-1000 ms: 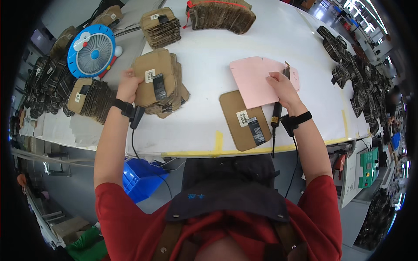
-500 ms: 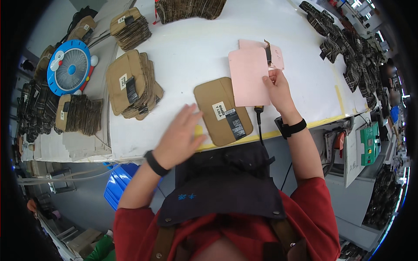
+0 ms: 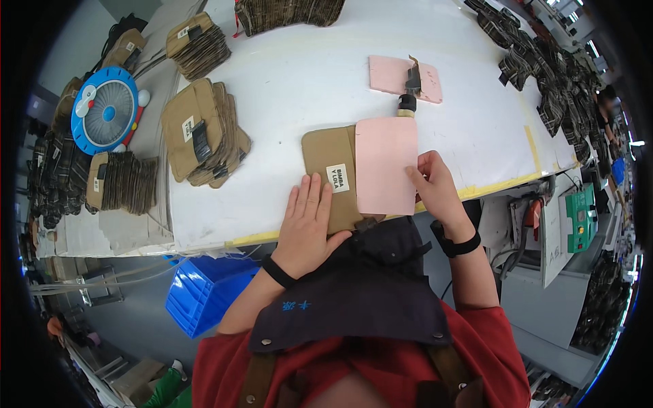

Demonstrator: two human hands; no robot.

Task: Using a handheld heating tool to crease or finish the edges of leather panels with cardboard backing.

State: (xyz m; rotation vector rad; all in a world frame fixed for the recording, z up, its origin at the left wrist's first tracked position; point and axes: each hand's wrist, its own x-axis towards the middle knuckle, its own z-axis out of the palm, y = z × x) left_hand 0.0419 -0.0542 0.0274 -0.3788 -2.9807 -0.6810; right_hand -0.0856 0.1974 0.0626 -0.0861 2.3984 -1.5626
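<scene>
A tan fabric pouch point(image 3: 328, 163) with a white label lies at the near edge of the white table point(image 3: 299, 75). My left hand point(image 3: 309, 221) rests flat on its near left part, fingers apart. A pink foam sheet point(image 3: 386, 165) lies over the pouch's right half. My right hand point(image 3: 435, 187) grips the sheet's right edge. Beyond it, a dark-handled tool point(image 3: 409, 92) lies on a second pink sheet point(image 3: 394, 75).
A stack of tan pouches point(image 3: 201, 132) sits left of the work spot, with more stacks point(image 3: 194, 44) at the far left and back point(image 3: 289, 10). A blue round fan point(image 3: 105, 115) lies at the left edge. Dark parts point(image 3: 530, 61) line the right side. A blue crate point(image 3: 207, 292) sits below.
My left hand left the pouch stack at the left and came down onto the pouch. My right hand drew the pink sheet over the pouch's right half.
</scene>
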